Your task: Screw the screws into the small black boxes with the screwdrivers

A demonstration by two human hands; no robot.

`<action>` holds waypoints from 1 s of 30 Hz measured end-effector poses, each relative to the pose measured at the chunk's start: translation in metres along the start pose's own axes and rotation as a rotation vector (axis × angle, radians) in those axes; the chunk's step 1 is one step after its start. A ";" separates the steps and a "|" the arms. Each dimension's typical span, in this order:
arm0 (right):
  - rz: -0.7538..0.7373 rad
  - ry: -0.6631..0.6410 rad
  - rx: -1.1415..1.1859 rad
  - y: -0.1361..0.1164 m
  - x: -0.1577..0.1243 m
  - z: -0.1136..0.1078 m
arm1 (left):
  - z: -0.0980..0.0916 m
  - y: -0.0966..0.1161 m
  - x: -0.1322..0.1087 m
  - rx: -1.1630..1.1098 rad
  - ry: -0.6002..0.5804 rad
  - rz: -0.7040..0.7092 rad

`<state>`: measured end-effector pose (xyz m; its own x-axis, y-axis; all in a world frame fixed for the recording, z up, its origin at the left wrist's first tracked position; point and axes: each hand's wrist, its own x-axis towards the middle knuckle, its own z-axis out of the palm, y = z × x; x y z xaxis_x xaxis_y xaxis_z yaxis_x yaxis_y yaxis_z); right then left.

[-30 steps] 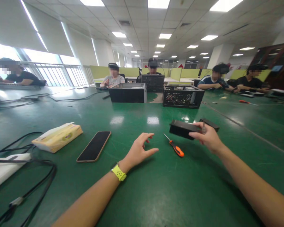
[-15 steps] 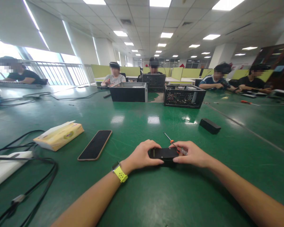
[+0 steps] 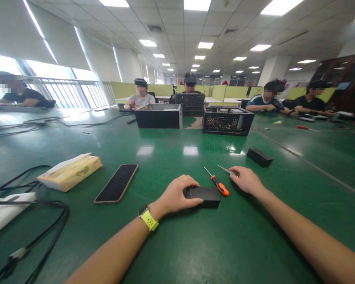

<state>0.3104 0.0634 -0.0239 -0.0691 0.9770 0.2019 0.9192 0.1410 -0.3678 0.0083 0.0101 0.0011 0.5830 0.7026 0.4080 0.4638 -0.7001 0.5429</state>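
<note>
A small black box lies on the green table in front of me. My left hand, with a yellow watch band at the wrist, is closed over the box's left end. My right hand is to the right of the box, its fingers pinched on a thin metal tool whose tip points left. An orange-handled screwdriver lies on the table between the two hands, just behind the box.
A second black box sits farther right. A phone, a tissue pack, a white power strip and black cables lie at the left. Two open computer cases stand at mid-table. Several people sit around the far side.
My right hand carried the black box from the right to the table in front of me, both hands held it, then the right hand let go and moved right with the thin tool.
</note>
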 end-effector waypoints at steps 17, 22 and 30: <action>-0.109 -0.236 -0.019 -0.048 -0.026 -0.013 | 0.001 -0.005 -0.003 0.037 0.023 0.043; -0.107 -0.148 0.124 -0.040 -0.022 -0.010 | 0.000 -0.005 -0.002 0.069 0.008 0.056; -0.013 0.249 1.080 -0.048 -0.022 -0.021 | 0.001 -0.007 -0.003 0.066 0.021 0.064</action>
<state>0.2756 0.0315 0.0083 0.1148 0.9320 0.3438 0.0888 0.3351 -0.9380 0.0042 0.0131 -0.0043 0.5990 0.6582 0.4560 0.4694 -0.7500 0.4659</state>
